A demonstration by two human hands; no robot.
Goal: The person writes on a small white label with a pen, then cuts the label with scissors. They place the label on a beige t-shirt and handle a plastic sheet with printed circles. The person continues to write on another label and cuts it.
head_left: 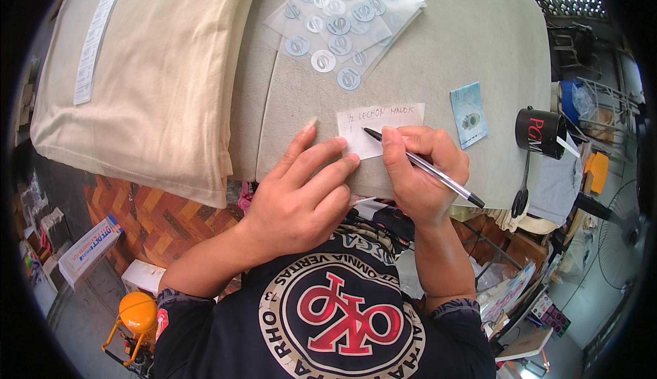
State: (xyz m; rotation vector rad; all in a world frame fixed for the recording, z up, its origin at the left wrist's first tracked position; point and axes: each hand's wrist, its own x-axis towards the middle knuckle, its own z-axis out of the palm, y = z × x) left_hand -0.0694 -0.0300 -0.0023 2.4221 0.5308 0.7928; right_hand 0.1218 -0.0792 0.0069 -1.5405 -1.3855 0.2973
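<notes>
Now the right hand (426, 191) is gripping a pen (441, 175) over the paper (370, 145), apparently mid-writing; the spread left hand (298, 197) is touching its edge, further strokes needing steadiness.

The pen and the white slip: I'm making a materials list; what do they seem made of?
Pen: probably hard plastic; its pale barrel shines between dark ends, though metal isn't ruled out. Slip: likely matte paper; thin, white, handwritten on, without gloss.
</notes>
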